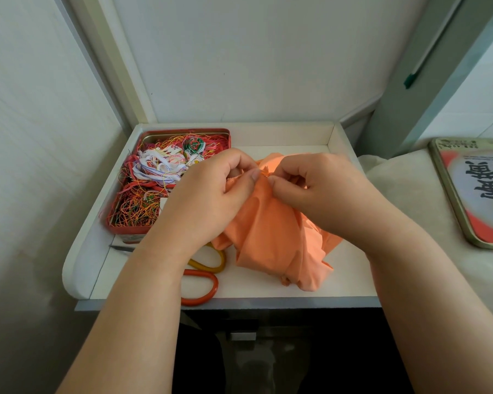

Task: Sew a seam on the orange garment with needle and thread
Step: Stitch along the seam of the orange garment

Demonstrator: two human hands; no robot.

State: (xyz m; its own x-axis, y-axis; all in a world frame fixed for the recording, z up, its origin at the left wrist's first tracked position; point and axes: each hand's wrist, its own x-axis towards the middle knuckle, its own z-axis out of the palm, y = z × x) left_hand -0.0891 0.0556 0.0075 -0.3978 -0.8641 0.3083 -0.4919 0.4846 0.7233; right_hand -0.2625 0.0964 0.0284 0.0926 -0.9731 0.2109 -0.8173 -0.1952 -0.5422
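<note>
Orange garment: we find the crumpled orange cloth garment (pixel 271 237) bunched on the white tray-like tabletop (pixel 345 268), its top edge between both sets of fingers.
Left hand (pixel 211 194): fingers curled, pinching the fabric edge.
Right hand (pixel 319 189): fingers curled, pinching the same edge; we cannot make out the needle.
Left of the fingers: red rectangular tin of tangled coloured threads (pixel 165 177).
Below the left wrist: scissors with orange and yellow loop handles (pixel 205 277).
</note>
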